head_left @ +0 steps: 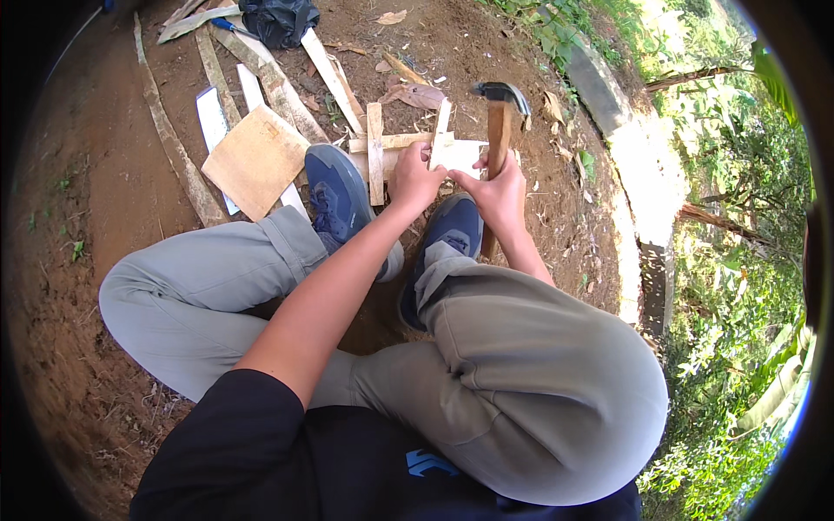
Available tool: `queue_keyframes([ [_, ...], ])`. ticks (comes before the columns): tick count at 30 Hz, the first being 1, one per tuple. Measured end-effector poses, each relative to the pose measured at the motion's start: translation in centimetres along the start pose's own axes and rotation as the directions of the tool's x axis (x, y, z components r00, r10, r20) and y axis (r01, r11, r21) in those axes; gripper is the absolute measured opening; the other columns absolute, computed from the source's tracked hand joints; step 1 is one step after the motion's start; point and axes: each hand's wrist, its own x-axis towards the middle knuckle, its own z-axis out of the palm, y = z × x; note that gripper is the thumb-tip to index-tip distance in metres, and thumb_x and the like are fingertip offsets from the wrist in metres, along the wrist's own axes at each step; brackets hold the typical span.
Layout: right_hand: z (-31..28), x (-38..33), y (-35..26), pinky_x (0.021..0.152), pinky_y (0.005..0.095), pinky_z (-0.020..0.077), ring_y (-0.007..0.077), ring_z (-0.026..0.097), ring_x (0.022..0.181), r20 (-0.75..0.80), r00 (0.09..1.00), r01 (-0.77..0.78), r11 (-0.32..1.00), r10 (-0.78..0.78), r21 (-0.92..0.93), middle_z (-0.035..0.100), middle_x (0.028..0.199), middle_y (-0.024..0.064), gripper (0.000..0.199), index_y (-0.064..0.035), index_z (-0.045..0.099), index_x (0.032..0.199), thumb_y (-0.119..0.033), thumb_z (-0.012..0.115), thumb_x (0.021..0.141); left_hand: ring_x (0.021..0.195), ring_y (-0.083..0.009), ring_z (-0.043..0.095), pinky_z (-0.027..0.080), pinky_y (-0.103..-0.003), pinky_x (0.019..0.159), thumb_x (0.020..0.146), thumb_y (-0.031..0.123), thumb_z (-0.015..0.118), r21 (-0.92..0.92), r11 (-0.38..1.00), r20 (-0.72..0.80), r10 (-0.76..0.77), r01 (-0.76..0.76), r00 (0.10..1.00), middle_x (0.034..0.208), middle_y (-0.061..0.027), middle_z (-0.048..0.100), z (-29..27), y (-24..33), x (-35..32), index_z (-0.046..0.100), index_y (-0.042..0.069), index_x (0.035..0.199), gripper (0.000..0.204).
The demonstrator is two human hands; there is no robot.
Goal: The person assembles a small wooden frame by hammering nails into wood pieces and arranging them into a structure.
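My left hand [415, 181] is closed at the lower end of a short wooden slat [441, 123], its thumb and fingers on either side. This slat lies across a horizontal wooden strip [395, 141]. A second upright slat [374, 156] crosses the same strip further left. My right hand [502, 198] is wrapped round the wooden handle of a claw hammer [499, 130], whose dark metal head points away from me. The right thumb stretches toward the left thumb, beside a pale board [465, 154]. Whether a nail is between the fingers is too small to tell.
My blue shoes [337, 187] flank the near side of the wood. At the left lie a square board [255, 162], several loose strips [274, 87], a blue-handled tool [228, 26] and a black plastic bag [280, 19]. A concrete edge [599, 87] and greenery border the right.
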Motion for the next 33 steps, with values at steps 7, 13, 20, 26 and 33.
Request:
queue_keyframes([
  [7,4.2,5.9,2.9,0.074,0.0445,0.0563,0.0382,0.072,0.080,0.099,0.984,0.158,0.981,-0.147,-0.112,0.072,0.085,0.0187,0.042,-0.0012,0.062,0.105,-0.022,0.086,0.078,0.108,-0.0301,0.070,0.053,-0.043,0.092,0.078,0.030,0.078,-0.012,0.998,0.121,-0.061,0.063,0.991,0.116,-0.0101,0.072,-1.3,1.6,-0.2,0.063,0.007,0.127,0.056],
  [13,5.6,6.6,4.3,0.066,0.0504,0.0546,0.0438,0.071,0.078,0.141,0.934,0.346,0.932,-0.329,-0.111,0.071,0.083,0.0215,0.027,-0.0037,0.057,0.106,-0.018,0.075,0.092,0.109,-0.0300,0.070,0.054,-0.042,0.092,0.077,0.030,0.079,-0.014,0.998,0.130,-0.052,0.054,0.990,0.118,-0.0104,0.073,-1.5,1.0,0.0,0.064,0.007,0.126,0.056],
  [20,6.2,6.6,4.0,0.060,0.0582,0.0498,0.0506,0.066,0.073,0.159,0.915,0.396,0.902,-0.371,-0.173,0.067,0.078,0.0277,0.025,-0.0026,0.050,0.109,-0.016,0.068,0.097,0.109,-0.0296,0.070,0.054,-0.041,0.093,0.079,0.031,0.082,-0.016,0.998,0.160,-0.053,0.057,0.986,0.117,-0.0102,0.073,-1.8,1.4,0.1,0.064,0.008,0.123,0.053],
  [26,6.5,7.2,4.4,0.060,0.0572,0.0497,0.0515,0.065,0.074,0.116,0.935,0.351,0.925,-0.336,-0.145,0.067,0.079,0.0277,0.027,-0.0018,0.047,0.108,-0.013,0.069,0.096,0.110,-0.0300,0.070,0.054,-0.041,0.093,0.079,0.031,0.083,-0.036,0.998,0.152,-0.039,0.045,0.988,0.118,-0.0107,0.072,-1.4,1.2,0.5,0.063,0.008,0.125,0.055],
  [33,6.4,8.2,4.4,0.062,0.0564,0.0490,0.0526,0.065,0.077,0.083,0.927,0.373,0.922,-0.366,-0.099,0.066,0.081,0.0290,0.029,-0.0015,0.047,0.108,-0.011,0.070,0.094,0.110,-0.0297,0.069,0.054,-0.041,0.094,0.080,0.031,0.083,-0.055,0.999,0.176,0.011,-0.001,0.984,0.118,-0.0123,0.072,-1.2,0.7,0.9,0.061,0.005,0.126,0.057],
])
